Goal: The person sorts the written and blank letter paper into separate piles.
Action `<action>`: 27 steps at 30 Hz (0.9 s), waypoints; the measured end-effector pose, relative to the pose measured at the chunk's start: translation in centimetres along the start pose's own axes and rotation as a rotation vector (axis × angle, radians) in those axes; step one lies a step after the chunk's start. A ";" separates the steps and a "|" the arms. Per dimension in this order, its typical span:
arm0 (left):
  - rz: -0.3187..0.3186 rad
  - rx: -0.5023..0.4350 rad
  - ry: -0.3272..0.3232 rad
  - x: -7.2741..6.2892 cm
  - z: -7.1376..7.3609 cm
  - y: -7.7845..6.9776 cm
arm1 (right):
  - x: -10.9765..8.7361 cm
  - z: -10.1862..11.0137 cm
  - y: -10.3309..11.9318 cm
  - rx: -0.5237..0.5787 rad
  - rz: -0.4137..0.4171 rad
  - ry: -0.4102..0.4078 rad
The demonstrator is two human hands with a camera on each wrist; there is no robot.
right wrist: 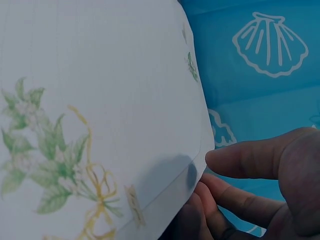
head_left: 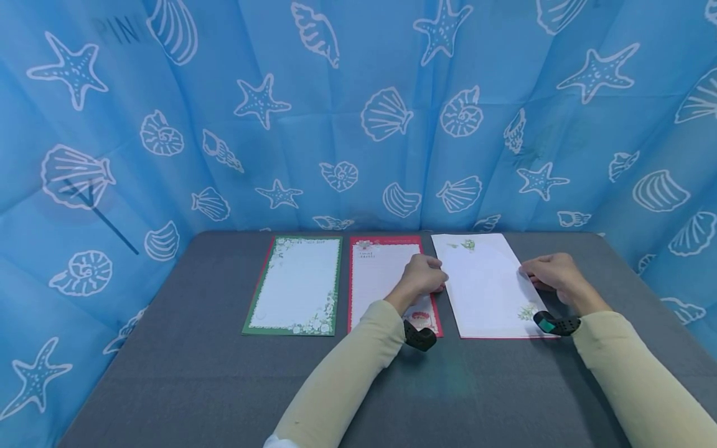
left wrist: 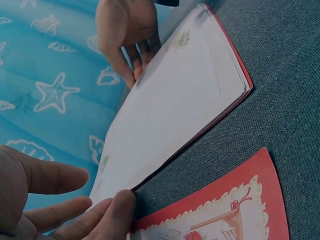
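Observation:
A white stack of letter paper [head_left: 487, 286] with green sprigs and a red bottom edge lies at the right of the table. My right hand [head_left: 557, 277] is at its right edge; in the right wrist view the thumb [right wrist: 245, 157] meets the edge and fingers reach under the paper. My left hand [head_left: 421, 275] is at the opposite edge, over part of the red-bordered letter paper [head_left: 378, 270]. In the left wrist view its fingers [left wrist: 107, 220] touch the stack's edge, with the thumb [left wrist: 57, 176] raised apart from them.
Green-bordered letter paper [head_left: 299, 283] lies to the left, with a red edge showing beside it. All the paper rests on a grey cloth-covered table [head_left: 213, 373]. A blue curtain [head_left: 336, 143] with white shells and starfish hangs behind the table.

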State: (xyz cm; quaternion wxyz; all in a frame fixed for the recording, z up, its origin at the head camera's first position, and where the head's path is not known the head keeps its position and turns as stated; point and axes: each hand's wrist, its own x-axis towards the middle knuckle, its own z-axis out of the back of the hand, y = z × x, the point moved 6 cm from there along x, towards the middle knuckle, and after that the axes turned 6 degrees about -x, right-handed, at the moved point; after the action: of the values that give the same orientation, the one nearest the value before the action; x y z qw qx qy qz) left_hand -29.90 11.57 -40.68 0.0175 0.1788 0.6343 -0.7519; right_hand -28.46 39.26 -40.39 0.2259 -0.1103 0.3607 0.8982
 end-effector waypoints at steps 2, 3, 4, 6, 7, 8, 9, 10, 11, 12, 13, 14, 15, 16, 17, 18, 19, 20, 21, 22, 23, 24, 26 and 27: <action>-0.005 0.002 -0.001 -0.1 0.0 0.0 | 0.0 0.0 0.0 -0.002 0.002 0.002; -0.008 -0.001 -0.002 -0.1 0.0 -0.1 | 0.0 0.0 0.0 0.000 0.003 0.003; -0.012 -0.001 -0.002 -0.1 -0.1 -0.1 | 0.0 0.0 0.0 0.000 0.005 0.003; -0.019 -0.005 0.001 -0.2 -0.1 -0.1 | 0.0 0.0 -0.1 0.002 0.008 0.006; -0.020 -0.007 0.001 -0.2 -0.2 -0.1 | 0.0 0.0 -0.1 0.004 0.008 0.006; -0.021 -0.008 0.002 -0.2 -0.2 -0.1 | 0.0 0.0 -0.1 0.006 0.009 0.007; -0.021 -0.009 0.002 -0.2 -0.2 -0.1 | 0.0 0.0 -0.1 0.007 0.010 0.006; -0.021 -0.005 0.004 -0.2 -0.2 -0.1 | 0.0 0.0 -0.1 0.007 0.010 0.006; -0.021 -0.004 0.005 -0.2 -0.2 0.0 | 0.0 0.0 -0.1 0.006 0.011 0.006; -0.022 -0.002 0.006 -0.2 -0.2 0.0 | 0.0 0.0 -0.1 0.007 0.010 0.004; -0.024 -0.004 0.006 -0.1 -0.2 0.0 | 0.0 0.0 -0.1 0.007 0.010 0.003; -0.026 -0.002 0.007 -0.1 -0.2 -0.1 | 0.0 0.0 -0.1 0.006 0.010 0.002; -0.027 0.000 0.008 -0.1 -0.2 -0.1 | 0.1 0.0 -0.1 0.005 0.009 -0.001; -0.028 0.002 0.008 -0.1 -0.2 -0.1 | 0.1 0.0 -0.2 0.005 0.006 -0.002; -0.028 0.001 0.008 -0.1 -0.2 -0.1 | 0.1 0.0 -0.2 0.005 0.004 -0.003; -0.029 0.002 0.008 -0.1 -0.3 -0.1 | 0.1 0.0 -0.2 0.005 0.003 -0.004; -0.029 0.003 0.008 -0.1 -0.3 -0.1 | 0.1 0.0 -0.2 0.004 0.003 -0.005; -0.028 0.005 0.009 -0.2 -0.3 -0.1 | 0.1 0.0 -0.2 0.002 0.002 -0.006; -0.029 0.004 0.010 -0.2 -0.2 -0.1 | 0.0 0.0 -0.2 0.001 0.002 -0.007; -0.031 0.002 0.011 -0.3 -0.2 -0.1 | 0.0 0.0 -0.2 0.000 0.003 -0.009; -0.034 0.000 0.012 -0.3 -0.2 -0.2 | 0.0 0.0 -0.2 -0.001 0.004 -0.011; -0.036 0.000 0.014 -0.4 -0.1 -0.2 | 0.0 0.0 -0.1 -0.001 0.004 -0.014; -0.041 -0.004 0.019 -0.4 0.0 -0.3 | -0.1 0.1 -0.1 0.001 0.000 -0.021; -0.046 -0.006 0.021 -0.4 0.1 -0.3 | -0.1 0.1 0.0 0.000 0.000 -0.025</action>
State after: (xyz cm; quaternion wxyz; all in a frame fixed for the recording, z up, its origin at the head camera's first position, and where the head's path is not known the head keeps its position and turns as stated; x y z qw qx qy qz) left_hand -29.58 11.50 -40.24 -0.0059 0.1719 0.6406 -0.7483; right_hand -28.38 39.29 -40.32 0.2304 -0.0992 0.3580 0.8994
